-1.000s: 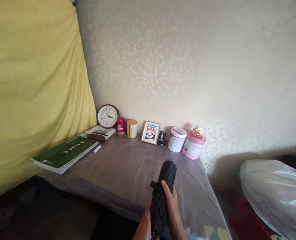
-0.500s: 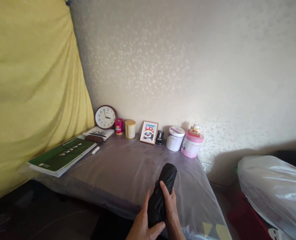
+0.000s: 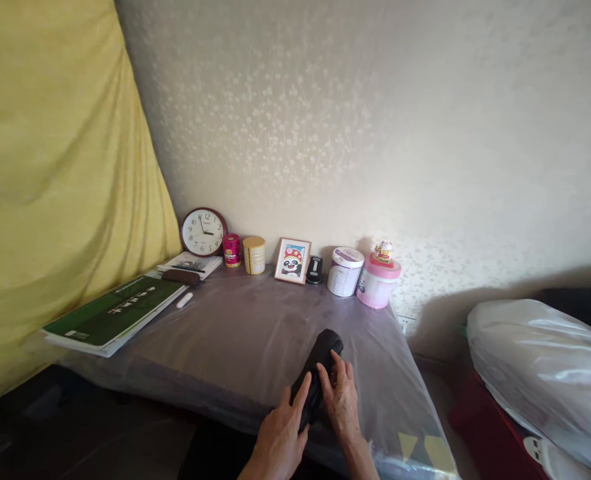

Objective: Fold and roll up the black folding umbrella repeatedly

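Observation:
A folded black umbrella (image 3: 320, 351) slants over the near part of the plastic-covered table (image 3: 225, 333), its far end pointing up and to the right. My left hand (image 3: 279, 435) is wrapped round the lower end, with the fingers along its left side and the thumb on the near side. On the upper right side, my right hand (image 3: 344, 400) grips the umbrella with bent fingers. The bottom end is partly hidden behind my left hand.
Along the wall stand a round clock (image 3: 204, 231), a pink can (image 3: 232, 251), a yellow-lidded tin (image 3: 254, 256), a panda picture frame (image 3: 292, 261) and two tubs (image 3: 345, 273). Green books (image 3: 115, 310) lie left, by a yellow curtain (image 3: 60, 167). A plastic-wrapped bundle (image 3: 540, 353) sits right.
The umbrella has tipped lower toward the table. My right hand has shifted from beneath it to its upper right side, and my left hand's fingers have moved up over it.

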Motion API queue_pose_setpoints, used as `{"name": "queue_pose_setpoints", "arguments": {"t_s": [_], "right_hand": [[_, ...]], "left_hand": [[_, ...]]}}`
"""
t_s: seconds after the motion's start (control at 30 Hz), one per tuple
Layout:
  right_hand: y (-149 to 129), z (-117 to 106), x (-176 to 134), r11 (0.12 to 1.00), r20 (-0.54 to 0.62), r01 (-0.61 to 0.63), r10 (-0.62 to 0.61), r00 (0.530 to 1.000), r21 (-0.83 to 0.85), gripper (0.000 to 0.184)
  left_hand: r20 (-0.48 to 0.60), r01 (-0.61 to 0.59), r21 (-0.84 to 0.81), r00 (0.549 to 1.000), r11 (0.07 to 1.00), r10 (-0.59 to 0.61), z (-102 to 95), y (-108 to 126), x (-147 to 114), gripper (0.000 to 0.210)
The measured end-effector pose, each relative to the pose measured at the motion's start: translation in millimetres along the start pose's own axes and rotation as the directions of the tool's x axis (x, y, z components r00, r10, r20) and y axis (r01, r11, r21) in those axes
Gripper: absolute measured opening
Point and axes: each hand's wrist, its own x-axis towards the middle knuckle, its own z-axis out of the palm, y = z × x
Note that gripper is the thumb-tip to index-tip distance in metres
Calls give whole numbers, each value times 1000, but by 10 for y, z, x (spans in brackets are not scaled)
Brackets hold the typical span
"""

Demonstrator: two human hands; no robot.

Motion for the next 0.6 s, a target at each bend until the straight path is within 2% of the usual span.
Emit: {"name": "queue_pose_setpoints", "arguments": {"t_s": [0.13,0.23,0.37,0.5,0.6], "right_hand": [[-7,-75,12,976,206,217,-212,955,-2,27],[4,-143,22,960,251,273,-281,926,65,22],[23,-238,22,965,236,207,-242,941,164,12],[-11,-360,1,969,312,63,-138,940,238,14],[-54,-419,-7,954,353,-4,-107,930,300,13]], "left_hand": [[26,-1,82,1000,997,-1,3,-5,23,73],[24,-22,94,999,995,20,-4,-11,26,73],[34,-33,122,999,992,29,-8,-17,27,73],[38,-44,144,999,989,38,-4,-25,39,71],[44,-31,167,999,985,24,5,-20,46,69]]}}
